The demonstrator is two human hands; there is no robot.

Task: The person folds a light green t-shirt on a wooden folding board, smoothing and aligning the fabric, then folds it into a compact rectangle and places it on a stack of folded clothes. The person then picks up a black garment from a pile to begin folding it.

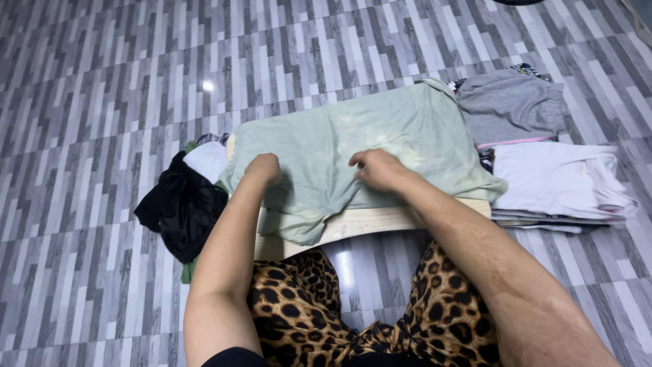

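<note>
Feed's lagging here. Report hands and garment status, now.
Left hand and right hand both gripping pale green garment. Garment spread over wooden board. Folded stack right, dark pile left; neither obstructing.

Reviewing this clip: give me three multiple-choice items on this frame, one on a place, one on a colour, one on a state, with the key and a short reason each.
1. Where does the black garment lie?
A. On the floor, left of the wooden board
B. On the folded stack
C. Across the person's lap

2. What colour is the garment spread over the board?
A. Red
B. Pale green
C. Navy

3. How are the left hand and right hand placed?
A. Both raised in the air
B. Both down on the pale green garment
C. One holding the grey shorts

Key: 1 A, it lies in a heap on the tiles beside the board's left end. 2 B, the cloth is light mint. 3 B, both hands rest on the cloth.
</note>
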